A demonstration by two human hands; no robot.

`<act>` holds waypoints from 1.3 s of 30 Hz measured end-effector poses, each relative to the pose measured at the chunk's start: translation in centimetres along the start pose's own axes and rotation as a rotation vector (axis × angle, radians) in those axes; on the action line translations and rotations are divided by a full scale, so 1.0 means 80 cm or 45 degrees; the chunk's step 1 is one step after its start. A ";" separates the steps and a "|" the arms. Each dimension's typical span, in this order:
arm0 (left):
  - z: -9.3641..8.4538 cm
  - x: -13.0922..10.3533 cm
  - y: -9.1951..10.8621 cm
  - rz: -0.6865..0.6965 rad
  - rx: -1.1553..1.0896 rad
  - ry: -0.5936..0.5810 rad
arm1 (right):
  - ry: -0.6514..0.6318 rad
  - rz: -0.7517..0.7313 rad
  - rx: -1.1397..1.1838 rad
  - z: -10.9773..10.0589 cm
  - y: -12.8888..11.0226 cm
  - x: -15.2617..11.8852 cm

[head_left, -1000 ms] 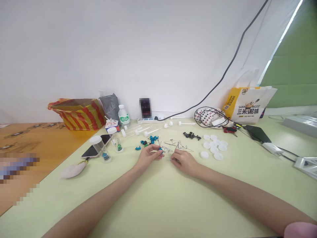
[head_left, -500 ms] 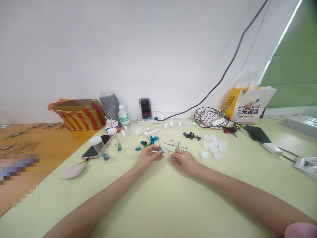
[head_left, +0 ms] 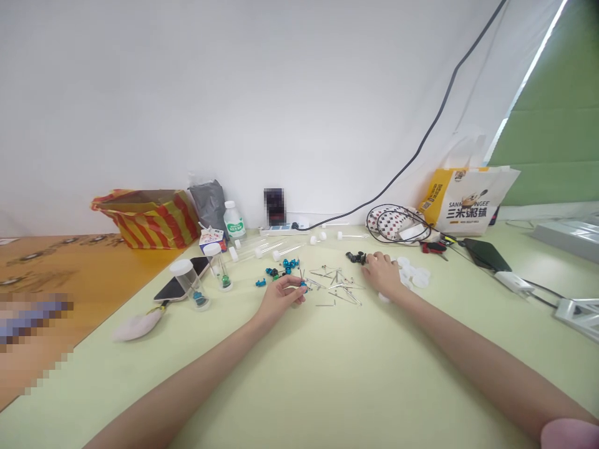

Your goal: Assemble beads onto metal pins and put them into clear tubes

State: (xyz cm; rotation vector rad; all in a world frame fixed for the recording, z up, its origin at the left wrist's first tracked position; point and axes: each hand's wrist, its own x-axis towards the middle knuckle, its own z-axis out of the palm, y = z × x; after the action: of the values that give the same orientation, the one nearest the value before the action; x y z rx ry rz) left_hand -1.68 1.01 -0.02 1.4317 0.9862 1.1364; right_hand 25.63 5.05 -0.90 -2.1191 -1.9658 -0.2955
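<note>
My left hand (head_left: 282, 298) is closed, pinching a small blue metallic part (head_left: 304, 287) with a thin metal pin standing up from it. Over at the right end of a pile of small black parts (head_left: 354, 256), my right hand (head_left: 381, 272) has its fingers bent down around a black part, partly hidden by them. Between the hands lie several thin metal pins and rods (head_left: 344, 290). More blue parts (head_left: 290, 264) sit beyond my left hand, with a few green ones among them. White round caps (head_left: 418, 276) are partly covered by my right hand.
Capped clear tubes holding blue parts (head_left: 189, 280) and green parts (head_left: 219, 271) stand at left, near a phone (head_left: 173, 290). Thin clear tubes (head_left: 274, 248) lie behind. A bottle (head_left: 233, 221), power strip (head_left: 283, 231), cable (head_left: 412, 156), red-handled pliers (head_left: 435, 247) and paper bag (head_left: 468, 199) line the back.
My right hand has moved right and away from me, from the metal rods to the black parts, uncovering rods on the table. My left hand stays in place with the blue part.
</note>
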 end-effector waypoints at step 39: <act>-0.001 0.000 0.001 -0.037 0.015 0.019 | -0.160 -0.058 0.164 0.014 0.008 0.013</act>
State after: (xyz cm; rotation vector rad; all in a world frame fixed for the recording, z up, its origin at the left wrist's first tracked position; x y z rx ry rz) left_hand -1.74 1.01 0.04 1.4157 1.0226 1.1236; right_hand 26.34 6.31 -1.64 -2.0599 -2.0437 -0.0426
